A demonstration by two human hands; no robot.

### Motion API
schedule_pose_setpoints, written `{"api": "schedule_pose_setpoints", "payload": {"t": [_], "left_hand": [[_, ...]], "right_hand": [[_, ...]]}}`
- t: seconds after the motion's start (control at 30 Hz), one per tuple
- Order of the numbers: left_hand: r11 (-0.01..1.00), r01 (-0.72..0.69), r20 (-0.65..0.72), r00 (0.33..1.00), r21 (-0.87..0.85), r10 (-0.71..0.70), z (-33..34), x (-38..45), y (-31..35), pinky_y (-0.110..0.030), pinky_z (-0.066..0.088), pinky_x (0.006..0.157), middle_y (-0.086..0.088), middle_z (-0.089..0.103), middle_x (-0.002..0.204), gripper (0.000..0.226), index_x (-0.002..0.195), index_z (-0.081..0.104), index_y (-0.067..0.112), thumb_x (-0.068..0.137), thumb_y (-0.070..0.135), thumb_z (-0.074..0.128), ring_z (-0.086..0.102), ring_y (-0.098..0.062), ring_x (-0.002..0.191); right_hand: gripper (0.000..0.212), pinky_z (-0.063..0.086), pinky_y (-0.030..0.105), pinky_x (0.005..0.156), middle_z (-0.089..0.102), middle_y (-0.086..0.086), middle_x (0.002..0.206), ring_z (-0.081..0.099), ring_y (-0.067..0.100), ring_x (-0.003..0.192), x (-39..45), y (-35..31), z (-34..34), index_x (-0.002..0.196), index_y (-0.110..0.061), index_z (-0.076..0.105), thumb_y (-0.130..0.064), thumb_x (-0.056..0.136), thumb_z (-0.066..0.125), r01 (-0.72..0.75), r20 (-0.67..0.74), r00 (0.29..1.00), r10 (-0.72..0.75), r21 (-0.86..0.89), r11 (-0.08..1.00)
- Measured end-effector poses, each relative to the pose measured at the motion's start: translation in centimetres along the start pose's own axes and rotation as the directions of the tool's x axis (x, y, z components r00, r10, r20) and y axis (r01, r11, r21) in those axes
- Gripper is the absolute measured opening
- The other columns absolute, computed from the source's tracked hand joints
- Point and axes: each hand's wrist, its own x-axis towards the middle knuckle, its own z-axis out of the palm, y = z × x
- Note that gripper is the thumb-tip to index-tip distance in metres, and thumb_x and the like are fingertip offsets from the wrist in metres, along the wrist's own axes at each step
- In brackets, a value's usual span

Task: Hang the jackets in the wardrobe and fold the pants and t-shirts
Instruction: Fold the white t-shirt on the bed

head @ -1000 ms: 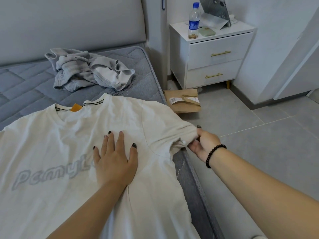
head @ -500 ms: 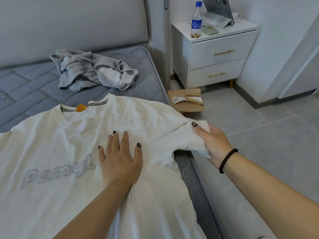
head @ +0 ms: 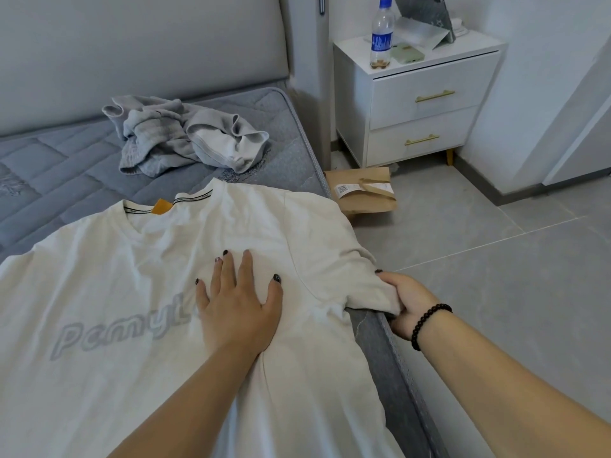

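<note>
Two hands are working the white t-shirt (head: 139, 375): left hand (head: 236, 312) pressing flat, right hand (head: 408, 304) pinching the sleeve (head: 344, 276). Folding the sleeve inward is likely next.

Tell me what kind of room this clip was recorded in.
Most likely a bedroom: a bare mattress against a padded headboard, and a nightstand beside it.

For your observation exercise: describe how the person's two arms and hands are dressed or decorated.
Both forearms are bare, with no sleeves in view. The left hand has dark-painted nails. The right hand has a dark nail too, and a black beaded bracelet circles its wrist.
</note>
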Motion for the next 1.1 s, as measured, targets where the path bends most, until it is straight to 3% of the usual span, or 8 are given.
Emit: {"api": "schedule_pose_setpoints", "payload": {"t": [0.1, 0.27, 0.37, 0.47, 0.57, 0.73, 0.9, 1.1], "left_hand": [[1.0, -0.003, 0.006, 1.0, -0.003, 0.003, -0.1, 0.0, 0.0, -0.042, -0.004, 0.121, 0.002, 0.002, 0.163, 0.072, 0.154, 0.009, 0.031, 0.092, 0.063, 0.025, -0.005, -0.012, 0.149], [1.0, -0.001, 0.003, 1.0, -0.013, 0.001, -0.1, 0.0, 0.2, -0.042, -0.005, 0.121, 0.002, 0.001, 0.163, 0.072, 0.154, 0.009, 0.031, 0.091, 0.063, 0.026, -0.005, -0.012, 0.149], [0.999, -0.011, -0.029, 1.0, -0.044, 0.01, 0.0, 0.1, 0.1, -0.04, -0.003, 0.121, 0.004, 0.006, 0.163, 0.07, 0.154, 0.011, 0.03, 0.092, 0.061, 0.025, -0.002, -0.01, 0.149], [0.903, 0.056, -0.124, 0.985, -0.426, -0.12, -0.3, 0.0, -0.7, -0.04, 0.018, 0.119, 0.01, 0.031, 0.155, 0.069, 0.152, 0.023, 0.029, 0.087, 0.055, 0.026, 0.025, -0.013, 0.144], [0.539, 0.079, -0.126, 0.934, -0.838, -0.334, -0.8, -0.1, -1.3, -0.037, 0.037, 0.108, 0.017, 0.054, 0.13, 0.053, 0.137, 0.045, 0.038, 0.085, 0.045, 0.034, 0.05, -0.009, 0.126], [0.347, 0.042, -0.118, 0.896, -0.937, -0.428, -1.4, -0.1, -0.6, -0.008, 0.039, 0.089, 0.014, 0.055, 0.123, 0.055, 0.147, 0.034, 0.024, 0.097, 0.023, 0.056, 0.054, -0.002, 0.115], [0.416, 0.093, -0.093, 0.909, -0.905, -0.405, -1.0, 0.0, -1.2, -0.002, 0.037, 0.084, 0.013, 0.045, 0.14, 0.091, 0.151, 0.02, 0.033, 0.082, 0.013, 0.075, 0.05, 0.004, 0.113], [0.497, 0.129, -0.108, 0.9, -0.858, -0.422, -0.8, 0.1, -1.4, -0.017, 0.042, 0.098, 0.009, 0.05, 0.141, 0.064, 0.143, 0.041, 0.028, 0.086, 0.006, 0.063, 0.054, -0.008, 0.123]], "right_hand": [[0.022, 0.058, 0.031, 0.057, 0.069, 0.013, 0.089, 0.067, 0.024, 0.07, 0.3, -1.7, 0.4, 0.105, -0.002, 0.067, -0.012, 0.086, 0.061, 0.144, -0.1, 0.986, -0.137, 0.077, 0.987], [0.015, 0.054, 0.039, 0.08, 0.069, 0.011, 0.09, 0.065, 0.024, 0.085, -1.4, -5.3, 5.0, 0.088, -0.003, 0.066, -0.017, 0.083, 0.066, 0.341, -0.175, 0.911, -0.373, -0.185, 0.922], [0.022, 0.044, 0.028, 0.065, 0.06, 0.005, 0.073, 0.055, 0.019, 0.074, -4.4, -5.4, 10.9, 0.08, -0.005, 0.065, -0.027, 0.084, 0.067, 0.648, 0.076, 0.62, -0.781, -0.61, 0.455], [0.028, 0.043, 0.022, 0.071, 0.065, -0.004, 0.091, 0.057, 0.008, 0.086, -6.9, -2.5, 15.3, 0.091, -0.019, 0.064, -0.046, 0.087, 0.061, 0.719, 0.553, 0.62, -0.556, -0.684, 0.122], [0.044, 0.031, 0.018, 0.1, 0.048, -0.01, 0.137, 0.038, 0.006, 0.129, -6.1, 1.4, 14.1, 0.13, -0.026, 0.047, -0.044, 0.091, 0.054, 0.745, 0.595, 0.596, -0.538, -0.661, 0.094], [0.067, 0.005, 0.032, 0.121, 0.011, -0.001, 0.159, -0.005, 0.01, 0.147, -4.0, 6.9, 9.0, 0.148, -0.015, 0.023, -0.032, 0.088, 0.048, 0.652, 0.667, 0.479, -0.571, -0.705, -0.278], [0.072, 0.013, 0.033, 0.119, 0.024, 0.007, 0.156, 0.011, 0.02, 0.147, -4.0, 7.5, 8.6, 0.144, -0.011, 0.032, -0.036, 0.08, 0.053, 0.625, 0.688, 0.421, -0.591, -0.692, -0.36], [0.024, 0.047, 0.041, 0.099, 0.063, 0.009, 0.122, 0.053, 0.027, 0.124, -3.6, 8.7, 6.4, 0.093, -0.01, 0.068, -0.017, 0.091, 0.045, 0.559, 0.713, 0.255, -0.653, -0.66, -0.502]]}}
